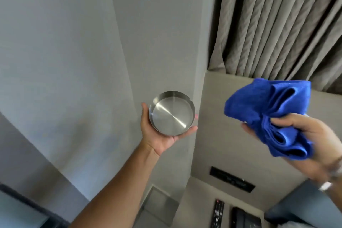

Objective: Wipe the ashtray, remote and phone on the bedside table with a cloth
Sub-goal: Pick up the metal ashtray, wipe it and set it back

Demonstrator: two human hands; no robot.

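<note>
A round stainless-steel ashtray (171, 114) is held up in the air in front of the grey wall, its hollow side facing me. My left hand (157, 135) cups it from below and from the left, fingers curled round its rim. My right hand (303, 140) is raised at the right and grips a bunched blue cloth (268, 114), which is apart from the ashtray. Low in the frame, a black remote (218, 214) lies on the beige bedside table (196, 207), with a dark phone (244, 218) just right of it, cut by the bottom edge.
A grey wall (74, 61) fills the left and centre. Beige pleated curtains (277, 20) hang at the upper right behind a beige headboard panel (212, 135) with a dark switch plate (232, 179). A wristwatch (327, 183) is on my right wrist.
</note>
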